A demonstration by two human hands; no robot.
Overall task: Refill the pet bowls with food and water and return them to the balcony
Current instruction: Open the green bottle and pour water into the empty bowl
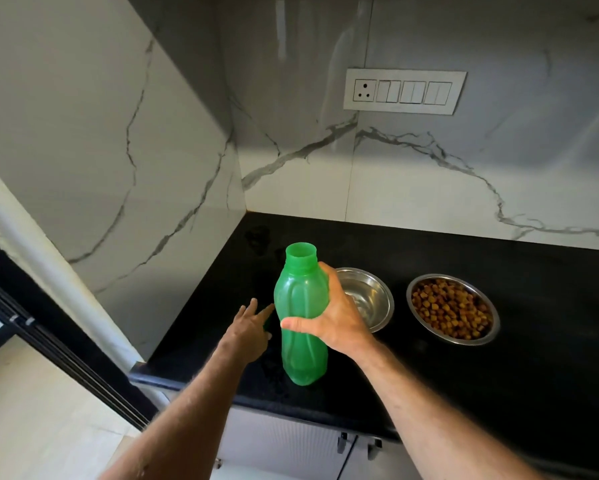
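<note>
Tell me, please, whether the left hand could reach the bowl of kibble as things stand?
Probably not directly. The left hand is at the far side of the green bottle, which the right hand holds upright, and the steel bowl also lies between it and the bowl of kibble.

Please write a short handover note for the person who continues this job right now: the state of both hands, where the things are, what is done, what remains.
Right hand: grips the green bottle, uncapped, upright on the black counter.
Left hand: open, fingers reaching to the counter left of the bottle; what it reaches for cannot be told.
Right bowl: full of kibble, on the counter.
Left bowl: beside the bottle, seems to hold a little water; the level is hard to judge.
Done: food refilled.
Left: probably top up the water, cap the bottle, carry both bowls to the balcony.
</note>
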